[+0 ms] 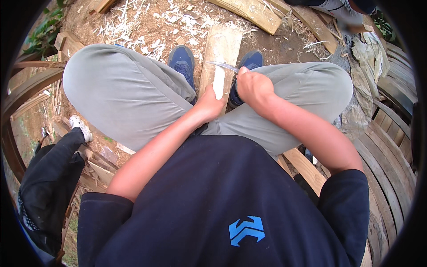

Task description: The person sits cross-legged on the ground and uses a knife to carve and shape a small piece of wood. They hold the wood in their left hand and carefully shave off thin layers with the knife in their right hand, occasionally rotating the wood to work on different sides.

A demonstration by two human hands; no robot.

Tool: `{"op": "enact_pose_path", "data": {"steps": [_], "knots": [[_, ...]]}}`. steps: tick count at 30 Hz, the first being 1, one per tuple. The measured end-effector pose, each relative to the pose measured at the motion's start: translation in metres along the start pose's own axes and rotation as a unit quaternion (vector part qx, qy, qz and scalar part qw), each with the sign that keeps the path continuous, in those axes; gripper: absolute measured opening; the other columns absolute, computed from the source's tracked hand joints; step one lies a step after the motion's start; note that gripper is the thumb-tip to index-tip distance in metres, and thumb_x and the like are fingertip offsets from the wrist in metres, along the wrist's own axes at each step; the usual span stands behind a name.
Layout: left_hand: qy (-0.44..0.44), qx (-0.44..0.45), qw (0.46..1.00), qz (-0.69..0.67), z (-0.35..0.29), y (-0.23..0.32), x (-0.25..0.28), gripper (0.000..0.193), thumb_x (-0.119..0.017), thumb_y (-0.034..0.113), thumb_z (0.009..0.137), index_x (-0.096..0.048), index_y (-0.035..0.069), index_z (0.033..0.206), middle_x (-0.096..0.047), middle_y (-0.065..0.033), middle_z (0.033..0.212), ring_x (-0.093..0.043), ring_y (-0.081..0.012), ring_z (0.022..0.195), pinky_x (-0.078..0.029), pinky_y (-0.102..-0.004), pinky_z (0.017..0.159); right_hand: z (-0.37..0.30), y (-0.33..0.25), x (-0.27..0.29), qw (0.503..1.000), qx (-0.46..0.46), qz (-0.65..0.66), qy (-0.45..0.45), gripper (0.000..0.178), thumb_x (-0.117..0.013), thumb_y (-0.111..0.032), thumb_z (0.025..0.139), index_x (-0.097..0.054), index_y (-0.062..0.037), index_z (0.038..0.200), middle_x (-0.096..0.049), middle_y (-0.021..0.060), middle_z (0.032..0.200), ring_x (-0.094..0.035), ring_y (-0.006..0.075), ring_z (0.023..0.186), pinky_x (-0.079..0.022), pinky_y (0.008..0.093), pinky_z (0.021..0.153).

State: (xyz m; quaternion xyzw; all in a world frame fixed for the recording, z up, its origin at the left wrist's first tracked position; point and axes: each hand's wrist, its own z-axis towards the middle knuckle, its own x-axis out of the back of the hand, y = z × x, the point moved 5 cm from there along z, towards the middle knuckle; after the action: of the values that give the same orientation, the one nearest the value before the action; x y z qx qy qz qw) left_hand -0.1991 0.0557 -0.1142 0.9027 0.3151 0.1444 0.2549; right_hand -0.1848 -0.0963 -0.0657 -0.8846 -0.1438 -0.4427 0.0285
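Between my knees, my left hand (211,103) is closed around the near end of a pale, freshly cut strip of wood (218,82), which points away from me. My right hand (255,87) grips a knife whose handle is hidden in the fist. The knife's blade (226,66) points left and lies across the far end of the wooden strip. Beneath them a wooden board (223,42) stretches away between my two blue shoes. Whether the strip's far end touches the board I cannot tell.
Pale wood shavings (171,15) litter the dirt ahead. A thick plank (253,13) lies beyond the board. Slatted timber (387,164) curves along the right, near a crumpled sheet (367,66). At left, another person's dark-trousered leg (55,173) is close by, among wooden frames.
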Motion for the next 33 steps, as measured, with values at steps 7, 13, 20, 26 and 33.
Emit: {"op": "enact_pose_path", "data": {"steps": [7,13,20,26,33], "knots": [[0.071,-0.060,0.995,0.035,-0.005,0.018,-0.005,0.047,-0.066,0.011,0.088,-0.044,-0.007,0.126,-0.063,-0.0199,0.106,-0.068,-0.0247,0.080,-0.054,-0.0342,0.056,0.014,-0.010,-0.019,0.989,-0.141,0.033,-0.016,0.032,-0.065,-0.016,0.088,-0.060,0.0016,0.114,-0.068,0.0110,0.081,-0.074,0.0203,0.073,-0.053,0.0379,0.039],[0.055,-0.014,0.998,-0.040,-0.004,0.012,-0.002,0.044,-0.062,0.004,0.085,-0.044,-0.007,0.124,-0.062,-0.0192,0.100,-0.063,-0.0225,0.061,-0.051,-0.0348,0.050,0.022,-0.028,-0.019,0.970,-0.188,-0.144,-0.047,0.034,-0.066,-0.015,0.085,-0.055,-0.0032,0.115,-0.060,0.0122,0.072,-0.058,0.0178,0.050,-0.031,0.0367,0.026],[0.025,0.027,0.992,-0.118,-0.017,0.028,0.003,0.041,-0.062,0.005,0.090,-0.045,-0.004,0.125,-0.062,-0.0149,0.099,-0.062,-0.0184,0.062,-0.050,-0.0322,0.048,0.026,-0.032,0.001,0.963,-0.183,-0.190,-0.055,0.032,-0.064,-0.016,0.085,-0.057,-0.0027,0.113,-0.063,0.0103,0.074,-0.062,0.0176,0.049,-0.036,0.0398,0.025],[-0.016,0.017,0.992,-0.123,-0.017,0.031,0.004,0.041,-0.064,0.007,0.091,-0.045,-0.003,0.126,-0.062,-0.0123,0.097,-0.061,-0.0161,0.067,-0.050,-0.0307,0.048,0.030,-0.032,0.007,0.991,-0.089,-0.093,-0.041,0.029,-0.065,-0.012,0.084,-0.063,0.0008,0.110,-0.068,0.0156,0.079,-0.067,0.0229,0.053,-0.046,0.0415,0.034],[0.032,0.026,0.999,-0.030,-0.015,0.022,0.001,0.049,-0.068,0.012,0.089,-0.042,-0.005,0.127,-0.061,-0.0182,0.104,-0.063,-0.0205,0.070,-0.052,-0.0340,0.054,0.035,0.014,0.019,0.956,0.082,0.123,-0.252,0.029,-0.054,-0.011,0.090,-0.075,0.0030,0.106,-0.074,0.0214,0.106,-0.074,0.0331,0.079,-0.058,0.0452,0.062]]}}
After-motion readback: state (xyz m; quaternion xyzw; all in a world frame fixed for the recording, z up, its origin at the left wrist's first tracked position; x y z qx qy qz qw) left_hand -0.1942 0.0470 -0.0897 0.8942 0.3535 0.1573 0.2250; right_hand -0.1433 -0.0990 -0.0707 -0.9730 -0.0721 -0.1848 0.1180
